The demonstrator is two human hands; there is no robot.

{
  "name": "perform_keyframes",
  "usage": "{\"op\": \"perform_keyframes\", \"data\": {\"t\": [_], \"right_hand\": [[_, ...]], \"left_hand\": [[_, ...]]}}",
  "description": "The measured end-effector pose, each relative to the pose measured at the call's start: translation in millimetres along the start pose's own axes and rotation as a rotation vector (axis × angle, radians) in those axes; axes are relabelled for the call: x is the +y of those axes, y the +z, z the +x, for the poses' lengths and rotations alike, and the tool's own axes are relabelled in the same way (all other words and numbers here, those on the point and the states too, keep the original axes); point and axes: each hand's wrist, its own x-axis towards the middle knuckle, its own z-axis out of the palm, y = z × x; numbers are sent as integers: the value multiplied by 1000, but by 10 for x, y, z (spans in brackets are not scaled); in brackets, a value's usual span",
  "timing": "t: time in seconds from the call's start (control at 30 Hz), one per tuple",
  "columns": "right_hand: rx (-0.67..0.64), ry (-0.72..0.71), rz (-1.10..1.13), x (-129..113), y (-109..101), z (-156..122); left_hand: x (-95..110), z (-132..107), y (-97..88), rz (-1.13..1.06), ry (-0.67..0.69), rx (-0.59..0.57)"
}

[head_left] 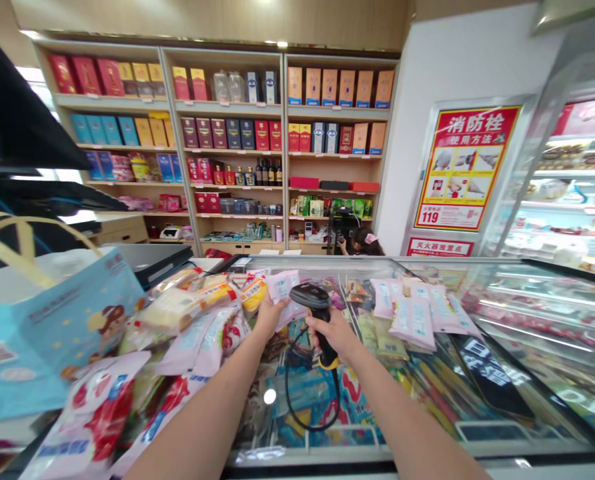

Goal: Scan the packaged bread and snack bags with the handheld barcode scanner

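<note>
My right hand is wrapped round the handle of a black barcode scanner with a yellow tip at its base. A black cable loops down from the scanner over the freezer glass. In my left hand is a pale pink packet, held by its left side; the scanner's head overlaps the packet's right part. Left of that hand lies a heap of packaged foods, with a yellow-and-white packet closest. More pale pink packets lie on the glass to the right.
Below my hands, the glass-topped freezer holds colourful packs. A blue paper bag stands at left, near a dark monitor. Red-and-white packets lie in front. A person is beyond the counter, before shelves of boxes.
</note>
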Motion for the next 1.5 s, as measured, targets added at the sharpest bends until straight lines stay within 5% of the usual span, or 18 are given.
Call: {"op": "perform_keyframes", "data": {"t": [0.17, 0.3, 0.43, 0.73, 0.9, 1.07, 1.23, 1.37, 1.5], "right_hand": [[78, 42, 78, -65, -126, 64], [164, 34, 102, -218, -439, 32], [282, -28, 78, -371, -869, -110], [523, -121, 34, -598, -1768, -566], [596, -140, 51, -618, -2006, -722], [609, -146, 60, -601, -2022, -775], [603, -127, 59, -589, -1971, -774], [547, -105, 63, -533, -1835, -668], [472, -84, 82, -462, -1510, -490]], "left_hand": [[54, 25, 62, -150, -77, 36], [90, -4, 335, -220, -205, -7], [25, -12, 903, -192, -298, -96], [-211, -214, 2634, 114, -225, -181], [-173, -400, 3086, 584, -101, -261], [-131, -499, 3112, 973, 4, -237], [-54, -524, 2930, 921, 39, -228], [76, -420, 2499, 851, 78, -229], [246, -250, 1743, 833, 86, -198]]}}
